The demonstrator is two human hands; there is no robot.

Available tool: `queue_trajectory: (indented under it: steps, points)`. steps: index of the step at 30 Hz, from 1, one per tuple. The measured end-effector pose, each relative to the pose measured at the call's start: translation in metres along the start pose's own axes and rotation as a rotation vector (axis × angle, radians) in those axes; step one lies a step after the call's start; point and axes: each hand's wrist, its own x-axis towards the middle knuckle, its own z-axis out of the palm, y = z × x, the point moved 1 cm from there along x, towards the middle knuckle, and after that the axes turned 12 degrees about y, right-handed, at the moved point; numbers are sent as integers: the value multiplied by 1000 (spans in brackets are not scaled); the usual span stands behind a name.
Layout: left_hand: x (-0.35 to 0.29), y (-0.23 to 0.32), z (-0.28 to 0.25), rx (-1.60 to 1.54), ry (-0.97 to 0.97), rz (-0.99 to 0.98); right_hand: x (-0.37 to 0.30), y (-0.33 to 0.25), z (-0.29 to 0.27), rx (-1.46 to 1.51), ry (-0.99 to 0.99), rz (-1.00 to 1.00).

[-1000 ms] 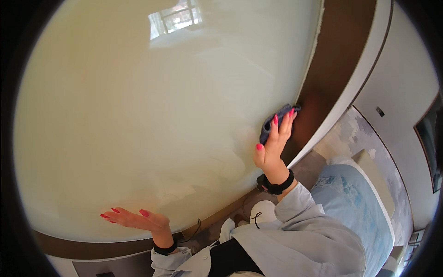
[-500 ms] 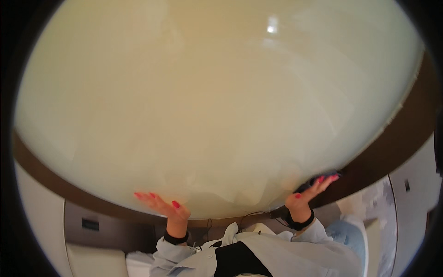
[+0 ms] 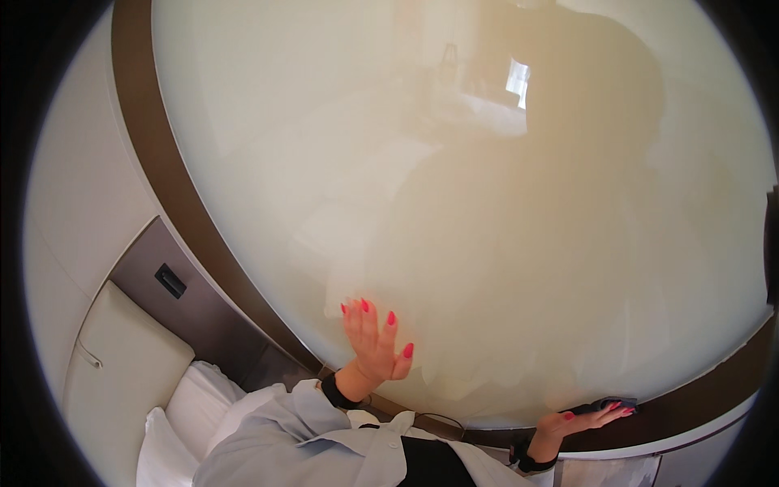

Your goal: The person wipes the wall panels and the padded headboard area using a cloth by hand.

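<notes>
Cloth (image 3: 602, 402) is resting at the lower right edge of the pane (image 3: 487, 268), beside the brown frame (image 3: 174, 174); my right hand (image 3: 583, 420) is holding it there, fingers stretching along it. My left hand (image 3: 375, 349) is spreading wide before the pane, fingertips pointing up; I cannot tell whether it is touching. A black band (image 3: 335, 391) is circling each wrist. White pillows (image 3: 203, 394) are lying at lower left, beside a pale headboard (image 3: 126, 345).

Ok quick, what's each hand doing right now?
Left hand: open, nothing seen in it.
Right hand: open, stretched out over a dark cloth.
</notes>
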Motion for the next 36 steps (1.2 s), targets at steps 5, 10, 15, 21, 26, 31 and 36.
queue_trajectory:
  steps: [5,10,15,21,26,31,36]
  points:
    - [-1,-17,-17,-187,-90,-37,3,-12,6,-53,36,40]
    - [13,-72,-56,-796,-219,-118,20,-51,19,-83,140,182]
    - [24,-175,-116,-617,-299,-12,70,-146,45,-45,260,160]
    - [57,-244,-185,-265,-85,-14,152,-266,64,49,228,31]
    - [112,-263,-195,-75,-13,-93,216,-361,69,47,236,-33]
    - [132,-260,-181,-118,-89,-170,258,-427,69,73,203,-239]
    - [130,-257,-178,-61,-127,-77,278,-497,86,268,344,-450]
